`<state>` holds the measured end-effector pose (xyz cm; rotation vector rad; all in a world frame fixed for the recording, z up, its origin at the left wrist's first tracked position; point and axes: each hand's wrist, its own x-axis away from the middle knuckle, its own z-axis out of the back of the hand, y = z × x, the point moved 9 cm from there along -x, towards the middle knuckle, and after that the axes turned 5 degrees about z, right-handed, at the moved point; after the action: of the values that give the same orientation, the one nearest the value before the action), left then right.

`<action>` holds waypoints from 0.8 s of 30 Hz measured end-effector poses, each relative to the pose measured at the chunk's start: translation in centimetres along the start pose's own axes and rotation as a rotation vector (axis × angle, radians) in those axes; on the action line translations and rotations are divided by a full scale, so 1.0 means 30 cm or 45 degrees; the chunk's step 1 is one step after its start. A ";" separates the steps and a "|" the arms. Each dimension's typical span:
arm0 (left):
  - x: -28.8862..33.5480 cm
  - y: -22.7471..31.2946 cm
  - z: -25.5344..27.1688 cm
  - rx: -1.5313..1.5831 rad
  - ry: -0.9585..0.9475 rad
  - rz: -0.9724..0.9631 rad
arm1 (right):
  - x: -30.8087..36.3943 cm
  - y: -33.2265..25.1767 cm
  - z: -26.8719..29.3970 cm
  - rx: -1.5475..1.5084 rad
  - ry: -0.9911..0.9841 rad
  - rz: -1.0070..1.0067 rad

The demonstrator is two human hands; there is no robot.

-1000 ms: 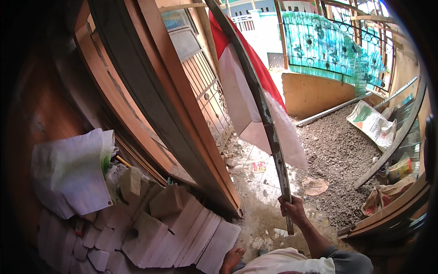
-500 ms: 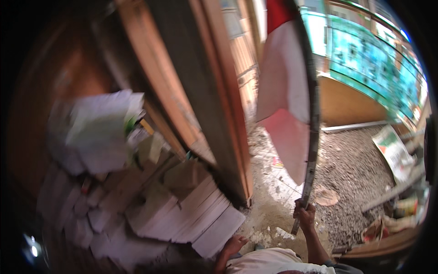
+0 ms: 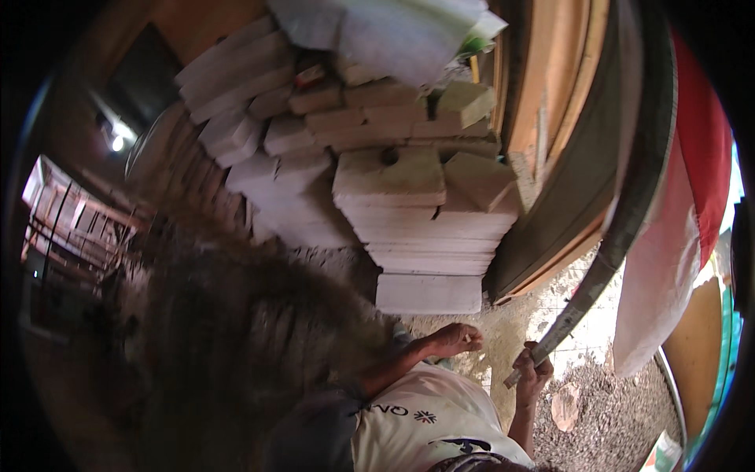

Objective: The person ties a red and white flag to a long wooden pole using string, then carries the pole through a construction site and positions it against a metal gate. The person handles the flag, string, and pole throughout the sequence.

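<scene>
My right hand (image 3: 534, 370) is wrapped round the lower end of a long dark flagpole (image 3: 609, 259). The pole rises to the upper right and looks bowed in this view. From it hangs a red and white flag (image 3: 668, 275), its cloth draping down along the right side. My left hand (image 3: 456, 339) is in front of my body, apart from the pole, its fingers loosely bent and holding nothing that I can see. The nearest thing beyond it is a stack of pale blocks (image 3: 429, 293).
More pale blocks (image 3: 267, 193) are piled at the far left, under a whitish sheet (image 3: 393, 35). A wooden door frame (image 3: 550, 86) stands beside the stack. Gravel (image 3: 605, 417) covers the ground at right, near a brown board (image 3: 692, 354). The left side is dark.
My view has swung left, so the block stack is now central and the flag is at the right. My left hand has come up in front of my body. The right hand keeps its grip.
</scene>
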<state>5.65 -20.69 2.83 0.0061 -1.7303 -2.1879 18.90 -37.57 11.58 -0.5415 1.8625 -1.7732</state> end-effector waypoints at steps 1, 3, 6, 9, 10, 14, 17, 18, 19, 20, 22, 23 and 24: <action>0.016 0.058 0.019 0.067 0.015 0.036 | -0.002 0.028 -0.032 -0.002 -0.059 0.000; 0.047 0.084 0.062 0.364 0.063 0.073 | -0.009 0.031 -0.137 0.019 -0.200 -0.071; 0.103 0.125 0.152 0.460 0.138 0.023 | -0.011 0.040 -0.274 0.032 -0.391 -0.129; 0.216 0.185 0.266 0.479 0.206 -0.022 | 0.003 0.032 -0.408 0.028 -0.617 -0.133; 0.258 0.192 0.294 0.537 0.233 -0.059 | 0.003 0.023 -0.464 0.018 -0.704 -0.126; 0.453 0.202 0.394 0.556 0.311 -0.055 | 0.045 0.031 -0.653 0.045 -0.965 -0.113; 0.602 0.214 0.478 0.517 0.421 0.021 | 0.077 0.121 -0.798 0.176 -1.182 0.004; 0.654 0.215 0.496 0.540 0.464 0.033 | 0.104 0.164 -0.844 0.234 -1.231 0.077; 0.703 0.209 0.511 0.562 0.503 0.045 | 0.132 0.207 -0.889 0.291 -1.272 0.151; 0.748 0.179 0.510 0.612 0.511 0.048 | 0.170 0.196 -0.946 0.211 -1.349 0.098; 0.842 0.147 0.531 0.636 0.630 0.021 | 0.267 0.180 -1.068 -0.080 -1.521 -0.164; 0.888 0.123 0.544 0.637 0.712 0.001 | 0.329 0.133 -1.140 -0.286 -1.616 -0.371; 0.931 0.103 0.554 0.636 0.791 -0.021 | 0.371 0.056 -1.198 -0.237 -1.693 -0.345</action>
<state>-23.36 -13.25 15.85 0.7368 -1.8161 -1.4685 -11.67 -15.66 9.63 -1.5897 0.9742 -0.8538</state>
